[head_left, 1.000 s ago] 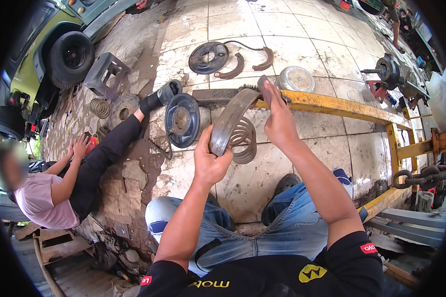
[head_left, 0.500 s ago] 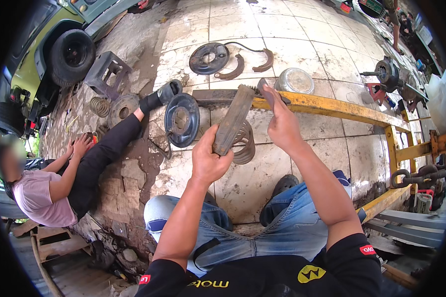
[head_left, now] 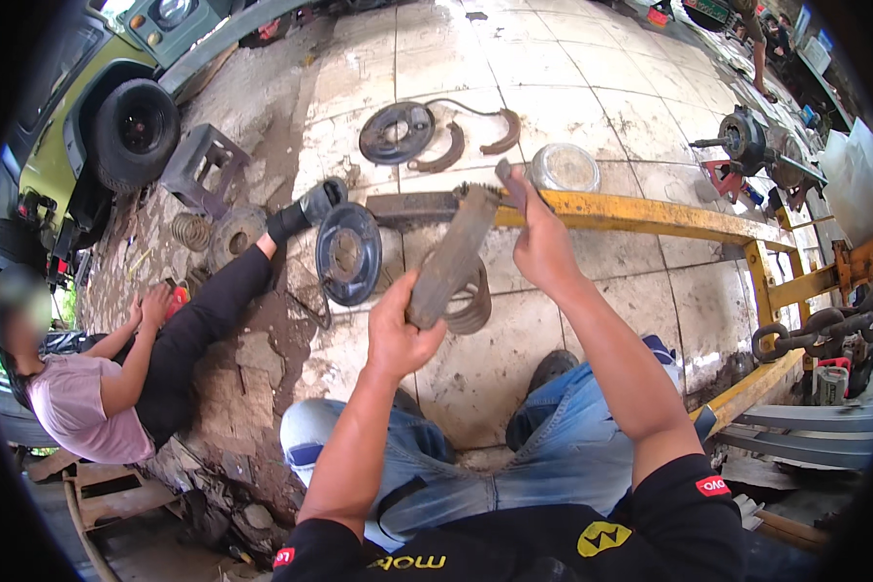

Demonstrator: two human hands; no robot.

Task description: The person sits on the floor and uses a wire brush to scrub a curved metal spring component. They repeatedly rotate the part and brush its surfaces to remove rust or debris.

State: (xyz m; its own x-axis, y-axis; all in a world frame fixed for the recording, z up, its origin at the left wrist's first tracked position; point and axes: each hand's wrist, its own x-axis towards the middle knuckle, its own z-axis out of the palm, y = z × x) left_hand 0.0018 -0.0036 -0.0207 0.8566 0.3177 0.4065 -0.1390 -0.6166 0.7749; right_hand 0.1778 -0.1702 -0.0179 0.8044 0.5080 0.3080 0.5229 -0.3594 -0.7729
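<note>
My left hand point(head_left: 398, 330) grips the near end of a worn wooden wire brush point(head_left: 456, 254), with dark bristles showing by its far end. My right hand point(head_left: 545, 238) is closed round a narrow dark metal piece point(head_left: 514, 184), whose lower part my fingers hide. The brush's far end is close beside that piece, above a yellow metal frame point(head_left: 640, 215). Beneath the brush a rusty coil spring point(head_left: 471, 312) stands on the tiles, partly covered. Left of it rests a dark brake backing plate point(head_left: 332, 276).
Farther off lie another backing plate point(head_left: 376, 147), two curved brake shoes point(head_left: 446, 155) and a round silver metal part point(head_left: 565, 168). At left a person point(head_left: 92, 403) sits with a leg stretched toward the plates. A heavy chain point(head_left: 824, 333) hangs at right.
The brush has drawn slightly back toward me and tilted, with my left hand lower. My right hand keeps its hold, a little farther left. The whole view has shifted slightly.
</note>
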